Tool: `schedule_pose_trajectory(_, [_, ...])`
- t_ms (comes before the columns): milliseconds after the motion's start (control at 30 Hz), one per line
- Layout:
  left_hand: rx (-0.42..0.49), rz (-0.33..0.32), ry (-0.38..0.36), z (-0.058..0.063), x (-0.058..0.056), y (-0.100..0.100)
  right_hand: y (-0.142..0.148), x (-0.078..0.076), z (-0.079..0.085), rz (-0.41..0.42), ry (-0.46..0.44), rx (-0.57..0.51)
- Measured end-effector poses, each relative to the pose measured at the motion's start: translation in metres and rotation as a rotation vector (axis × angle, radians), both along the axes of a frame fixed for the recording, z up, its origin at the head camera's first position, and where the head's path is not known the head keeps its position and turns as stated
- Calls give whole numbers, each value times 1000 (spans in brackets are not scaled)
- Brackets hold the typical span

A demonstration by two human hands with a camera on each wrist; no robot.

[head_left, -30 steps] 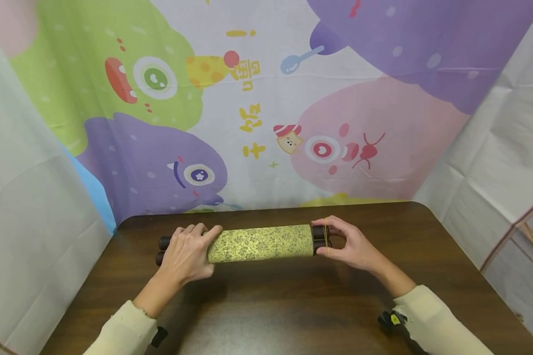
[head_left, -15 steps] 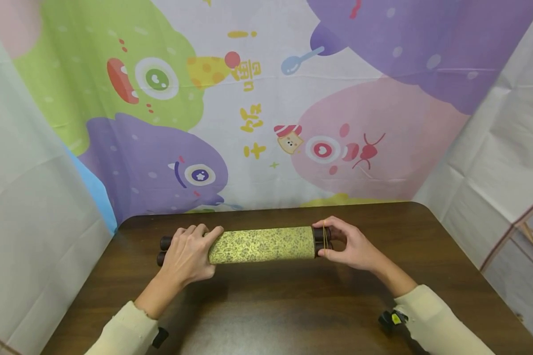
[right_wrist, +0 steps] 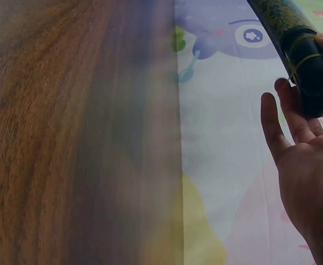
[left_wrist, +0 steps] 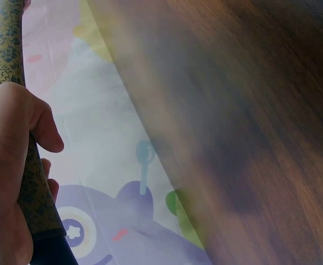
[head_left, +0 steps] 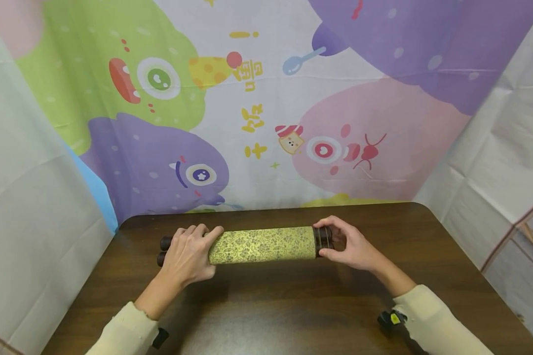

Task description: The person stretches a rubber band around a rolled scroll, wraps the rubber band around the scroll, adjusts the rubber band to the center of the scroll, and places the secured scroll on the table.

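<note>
A scroll (head_left: 264,245) covered in yellow-green floral brocade is held level over the table, its paired dark roller ends sticking out at both sides. My left hand (head_left: 190,254) grips it near the left end, thumb across the front. At the right end, the thumb and fingers of my right hand (head_left: 351,246) hold the dark roller knobs (right_wrist: 314,74). A thin yellowish rubber band (right_wrist: 311,56) loops round these knobs in the right wrist view, lying close against them. In the left wrist view, curled fingers wrap the brocade (left_wrist: 6,49); the scroll's far end leaves the frame.
Beneath the hands is a dark brown wooden table (head_left: 266,305) with rounded far corners. A cloth backdrop (head_left: 266,187) printed with cartoon monsters hangs behind it. Pale fabric sheets (head_left: 493,162) close in both sides.
The rubber band, earlier stretched out straight between my right thumb and fingers, now sits around the knobs. My right fingers have shifted slightly; the left hand and scroll stay nearly still.
</note>
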State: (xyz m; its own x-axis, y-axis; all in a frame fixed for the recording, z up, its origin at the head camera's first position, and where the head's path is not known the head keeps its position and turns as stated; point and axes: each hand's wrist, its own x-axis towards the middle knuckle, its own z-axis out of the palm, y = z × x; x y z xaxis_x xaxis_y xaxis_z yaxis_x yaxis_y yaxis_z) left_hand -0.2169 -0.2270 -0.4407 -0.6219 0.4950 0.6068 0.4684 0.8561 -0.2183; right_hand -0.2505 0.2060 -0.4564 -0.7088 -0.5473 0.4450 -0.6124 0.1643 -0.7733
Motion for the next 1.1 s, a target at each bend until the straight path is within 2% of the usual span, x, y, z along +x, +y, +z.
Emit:
schedule_pose_trajectory(133, [-1, 1, 8, 0, -1, 0, -1, 0, -1, 6, -27, -19])
schedule_pose_trajectory(467, [7, 1, -13, -5, -4, 0, 0, -3, -5, -25, 12, -31])
schedule_pose_trajectory(867, [12, 8, -46, -8, -6, 0, 1, -2, -2, 40, -34, -10])
schedule_pose_trajectory(1100, [15, 7, -56, -9, -6, 1, -3, 1, -3, 31, -27, -2])
